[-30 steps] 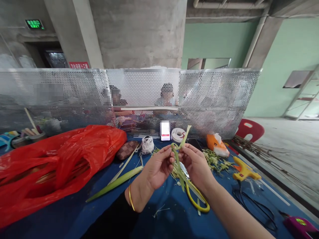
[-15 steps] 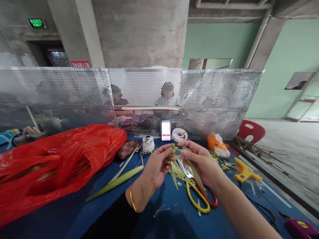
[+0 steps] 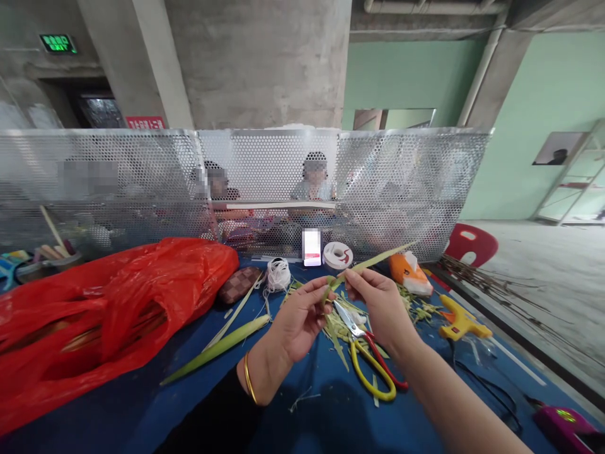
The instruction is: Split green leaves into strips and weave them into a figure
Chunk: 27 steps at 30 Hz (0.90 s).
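Observation:
My left hand (image 3: 302, 315) pinches a folded green leaf strip (image 3: 329, 289) between thumb and fingers, with one pointed end hanging below. My right hand (image 3: 380, 302) is closed on the strip's pale long end (image 3: 382, 255), which sticks out up and to the right past the fingers. Under the hands lie scissors (image 3: 362, 343) with one yellow and one red handle, blades apart, on a scatter of pale leaf scraps (image 3: 338, 331). Left of my left hand rests a long green husk leaf (image 3: 220, 347). A ball of white string (image 3: 278, 275) sits behind it.
A red plastic bag (image 3: 189, 271) covers the left of the blue table; a checkered pouch (image 3: 239, 285) touches it. Behind stand a lit phone (image 3: 312, 246) and a ribbon spool (image 3: 337, 255). Tissues (image 3: 410, 272), a yellow glue gun (image 3: 462, 320) and its cable are right. A perforated screen (image 3: 274, 164) separates other people.
My right hand has turned and shifted its grip. The strip's long end, which hung down by the right palm, now points up and right. My left hand keeps its pinch.

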Each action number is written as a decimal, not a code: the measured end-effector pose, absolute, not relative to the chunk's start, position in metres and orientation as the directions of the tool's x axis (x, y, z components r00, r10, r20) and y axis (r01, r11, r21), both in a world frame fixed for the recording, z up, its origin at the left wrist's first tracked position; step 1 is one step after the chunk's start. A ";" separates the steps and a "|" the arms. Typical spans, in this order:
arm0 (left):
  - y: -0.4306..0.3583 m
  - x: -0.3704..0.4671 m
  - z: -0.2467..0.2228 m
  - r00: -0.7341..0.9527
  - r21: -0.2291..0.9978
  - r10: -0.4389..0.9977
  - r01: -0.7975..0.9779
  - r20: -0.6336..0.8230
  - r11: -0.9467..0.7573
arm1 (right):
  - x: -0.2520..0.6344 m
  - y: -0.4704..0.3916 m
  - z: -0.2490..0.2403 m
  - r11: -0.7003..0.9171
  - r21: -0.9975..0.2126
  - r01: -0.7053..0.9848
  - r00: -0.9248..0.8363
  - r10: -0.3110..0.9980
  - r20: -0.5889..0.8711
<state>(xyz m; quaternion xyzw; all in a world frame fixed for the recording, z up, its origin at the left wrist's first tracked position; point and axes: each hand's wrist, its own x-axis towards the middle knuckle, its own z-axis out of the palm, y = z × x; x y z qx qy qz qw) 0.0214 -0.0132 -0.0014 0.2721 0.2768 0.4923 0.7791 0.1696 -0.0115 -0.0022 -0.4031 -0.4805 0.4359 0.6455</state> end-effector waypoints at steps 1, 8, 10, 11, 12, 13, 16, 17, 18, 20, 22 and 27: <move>-0.014 0.022 -0.002 0.367 0.702 0.916 -0.609 -0.164 0.370 | 0.168 -0.011 -0.004 0.342 -0.937 -0.073 0.205 0.924 0.322; -0.015 0.022 -0.002 0.421 0.747 0.896 -0.548 -0.143 0.377 | 0.165 -0.009 -0.011 0.466 -0.844 0.266 0.188 0.833 0.520; -0.014 0.022 -0.003 0.415 0.756 0.897 -0.536 -0.153 0.377 | 0.166 -0.010 -0.010 0.493 -0.815 0.304 0.153 0.819 0.552; -0.014 0.022 -0.003 0.406 0.761 0.900 -0.532 -0.155 0.371 | 0.166 -0.011 -0.009 0.498 -0.807 0.318 0.139 0.817 0.559; -0.014 0.022 -0.003 0.396 0.767 0.905 -0.529 -0.156 0.364 | 0.166 -0.012 -0.009 0.500 -0.800 0.331 0.132 0.815 0.564; -0.014 0.023 -0.004 0.386 0.772 0.909 -0.526 -0.157 0.357 | 0.166 -0.013 -0.008 0.499 -0.797 0.342 0.125 0.816 0.564; -0.016 0.024 -0.006 0.358 0.781 0.921 -0.526 -0.155 0.337 | 0.164 -0.015 -0.009 0.492 -0.806 0.329 0.087 0.834 0.545; -0.016 0.025 -0.006 0.341 0.784 0.928 -0.530 -0.152 0.324 | 0.163 -0.015 -0.009 0.488 -0.817 0.308 0.075 0.843 0.532; -0.017 0.026 -0.007 0.321 0.790 0.936 -0.531 -0.148 0.307 | 0.162 -0.015 -0.010 0.478 -0.832 0.283 0.068 0.855 0.514; -0.017 0.027 -0.008 0.260 0.817 0.957 -0.520 -0.128 0.250 | 0.160 -0.015 -0.010 0.431 -0.870 0.239 0.068 0.886 0.458; -0.017 0.027 -0.009 0.189 0.859 0.978 -0.483 -0.088 0.171 | 0.161 -0.016 -0.008 0.376 -0.898 0.226 0.067 0.914 0.400; -0.016 0.025 -0.006 0.117 0.936 0.993 -0.350 -0.004 0.045 | 0.165 -0.019 -0.001 0.366 -0.889 0.276 0.052 0.918 0.394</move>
